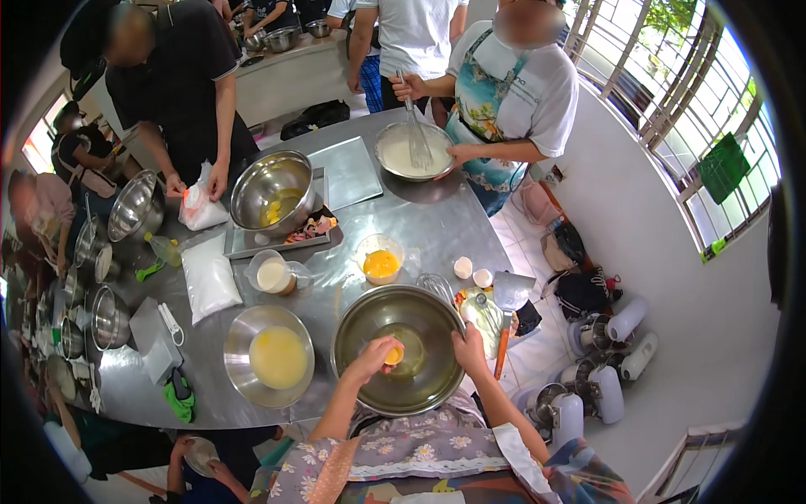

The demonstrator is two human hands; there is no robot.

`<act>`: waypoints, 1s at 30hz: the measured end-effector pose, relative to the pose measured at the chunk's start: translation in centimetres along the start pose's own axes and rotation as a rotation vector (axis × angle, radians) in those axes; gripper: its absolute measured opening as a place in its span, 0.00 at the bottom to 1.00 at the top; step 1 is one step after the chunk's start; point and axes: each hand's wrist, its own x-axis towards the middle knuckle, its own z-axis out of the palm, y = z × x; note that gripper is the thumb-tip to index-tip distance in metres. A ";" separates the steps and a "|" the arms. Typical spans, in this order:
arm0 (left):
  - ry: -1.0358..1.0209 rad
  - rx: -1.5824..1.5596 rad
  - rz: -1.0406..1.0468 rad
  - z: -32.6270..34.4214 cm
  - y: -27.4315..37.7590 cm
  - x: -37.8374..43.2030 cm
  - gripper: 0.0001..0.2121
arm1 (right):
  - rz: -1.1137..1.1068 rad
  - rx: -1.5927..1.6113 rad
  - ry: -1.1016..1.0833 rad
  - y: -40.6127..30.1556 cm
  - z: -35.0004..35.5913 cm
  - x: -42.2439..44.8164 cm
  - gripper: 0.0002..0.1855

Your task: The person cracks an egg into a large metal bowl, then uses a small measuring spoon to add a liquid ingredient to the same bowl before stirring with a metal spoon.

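My left hand point(376, 360) holds an egg yolk point(394, 356), perhaps in a piece of shell, over a large steel bowl point(352, 315). Clear egg white point(409, 353) lies in the bottom of that bowl. The bowl's right rim is gripped by my right hand point(469, 348). Beyond the bowl stands a plastic container with egg yolks point(381, 263). A wire whisk point(436, 286) and two empty eggshell pieces point(463, 268) are to its right. Left of my bowl is a steel bowl of pale yellow liquid point(278, 357).
A co-worker's whisk point(418, 142) stands in a bowl of white batter point(403, 160). Another co-worker handles a plastic bag point(204, 205). A bowl with eggs point(272, 195), a measuring jug point(272, 272), a bag of white powder point(210, 277) and an orange-handled spatula point(502, 349) are on the steel table point(441, 220).
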 end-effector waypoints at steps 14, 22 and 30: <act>0.053 -0.006 0.001 0.0 -0.3 0.5 0.12 | 0.191 0.031 -0.079 -1.3 -0.5 0.2 0.22; 0.064 -0.033 0.028 -0.1 1.3 0.0 0.12 | 0.180 0.068 -0.095 -1.6 -0.8 0.4 0.20; 0.047 0.101 0.084 -1.6 7.3 -0.4 0.13 | 0.252 0.191 -0.084 -1.3 -0.3 0.0 0.18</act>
